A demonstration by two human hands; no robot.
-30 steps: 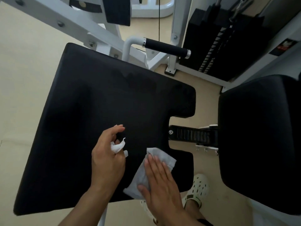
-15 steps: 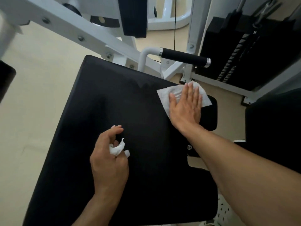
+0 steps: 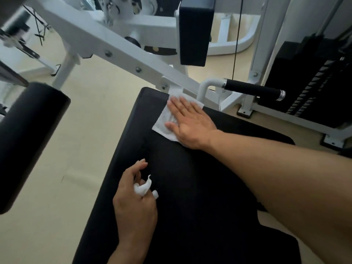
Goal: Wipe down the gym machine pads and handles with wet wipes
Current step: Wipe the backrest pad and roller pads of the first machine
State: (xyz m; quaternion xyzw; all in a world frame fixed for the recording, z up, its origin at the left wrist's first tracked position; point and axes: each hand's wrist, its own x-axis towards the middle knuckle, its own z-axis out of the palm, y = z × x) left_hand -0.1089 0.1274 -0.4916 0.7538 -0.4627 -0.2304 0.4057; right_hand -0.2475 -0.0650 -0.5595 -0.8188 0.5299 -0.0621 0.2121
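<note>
**Wipe at the far corner of the seat pad, handle next beyond**

Nearest: left hand (image 3: pixel 133 202), over the near part of the black seat pad (image 3: pixel 190 187). Fingers loosely curled round a small scrunched white wad (image 3: pixel 142 187), likely a spent wipe; index finger held out straight. It does no wiping.

Mid-frame: right forearm reaches across the pad from the right. Right hand (image 3: pixel 188 122) lies flat, fingers straight and together, pressing a spread wet wipe (image 3: pixel 163 122) onto the pad's far left corner. The wipe's far edge touches the white frame bracket (image 3: pixel 171 88) there.

Beyond: black foam handle (image 3: pixel 251 90) on a white bent tube, just past the pad's far edge and to the right of the pressing hand. Its long axis runs left to right, slightly downward. The right hand is clearly the nearer one, so the handle looks like its job.

Further off: roller pad (image 3: pixel 28 134) at left, upright black pad (image 3: pixel 194 33) above, weight stack (image 3: pixel 314 77) far right.

Judgement: seat pad nearly covered; handles not yet done.
</note>
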